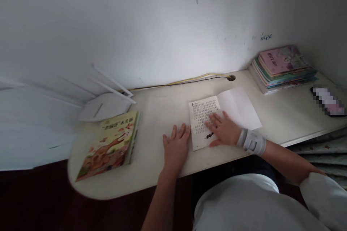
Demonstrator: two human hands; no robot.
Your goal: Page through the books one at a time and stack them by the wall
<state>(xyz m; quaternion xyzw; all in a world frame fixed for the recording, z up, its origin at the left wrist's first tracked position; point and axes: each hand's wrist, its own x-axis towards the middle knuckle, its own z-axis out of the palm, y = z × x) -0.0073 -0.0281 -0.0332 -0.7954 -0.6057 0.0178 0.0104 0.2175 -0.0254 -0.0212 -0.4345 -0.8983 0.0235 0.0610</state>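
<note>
White folded printed paper sheet (204, 112) lies at the centre of the pale desk (159, 112). Right hand (223, 130) spread flat on it; left hand (176, 147) flat, open, just beside. Judgement: even palm pressure along the fold keeps it square.

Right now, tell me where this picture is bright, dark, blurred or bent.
Head view: the wall is brightest at centre; below the desk is near black; the picture book and router at left are smeared; the desk edge bows; a pixelated patch masks the far right; the page under the right hand is sharpest.
</note>
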